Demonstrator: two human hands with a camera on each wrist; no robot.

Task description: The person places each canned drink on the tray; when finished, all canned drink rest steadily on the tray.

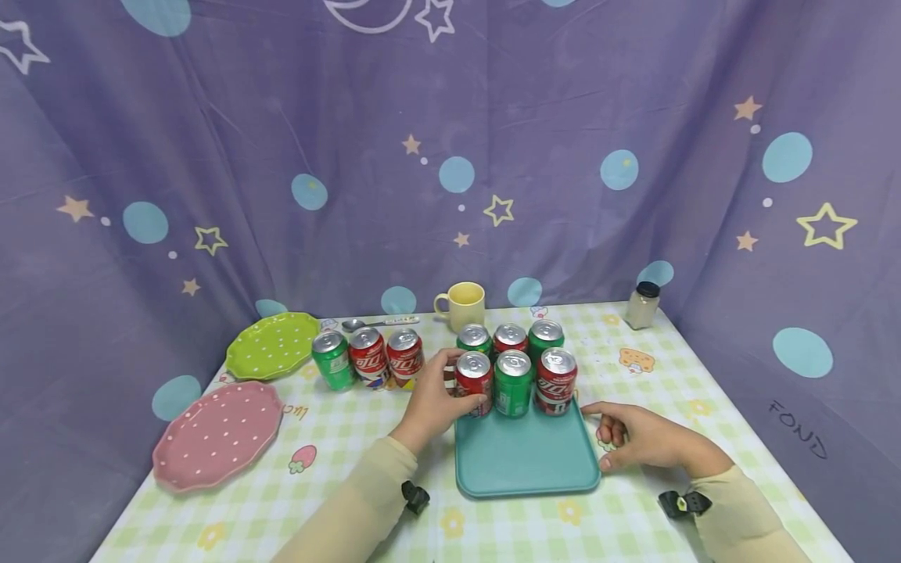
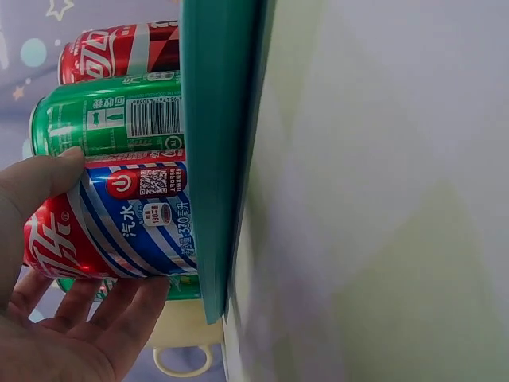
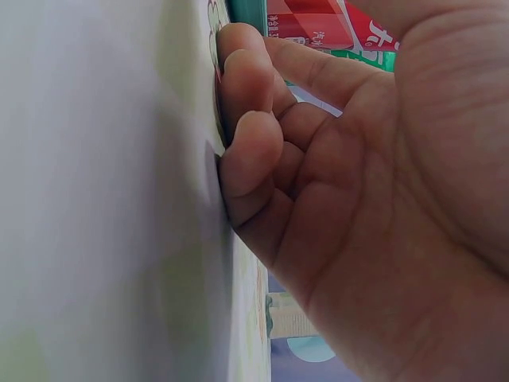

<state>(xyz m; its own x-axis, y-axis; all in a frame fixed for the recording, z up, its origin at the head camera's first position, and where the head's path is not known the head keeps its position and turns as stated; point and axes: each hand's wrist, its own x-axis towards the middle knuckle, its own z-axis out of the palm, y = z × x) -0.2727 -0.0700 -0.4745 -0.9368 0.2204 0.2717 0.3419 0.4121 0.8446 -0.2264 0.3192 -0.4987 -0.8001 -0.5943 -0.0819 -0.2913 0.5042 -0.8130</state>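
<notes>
Two rows of three soda cans, red and green, stand upright on a teal tray (image 1: 528,461). My left hand (image 1: 434,403) grips the front-left red can (image 1: 474,383), thumb on its near side and fingers round the other; the left wrist view shows the can's base at the tray. Beside it are a green can (image 1: 513,387) and another red can (image 1: 556,383). My right hand (image 1: 644,438) rests on the table at the tray's right edge. Its index finger points straight to the tray's side, the thumb is by the near corner, and the other fingers are loosely bent.
Left of the tray stand a green can (image 1: 334,363) and two red cans (image 1: 368,360). A yellow mug (image 1: 466,305) and spoon (image 1: 380,322) are behind. Green (image 1: 274,344) and pink (image 1: 218,438) plates lie left. A black-lidded jar (image 1: 642,306) stands back right.
</notes>
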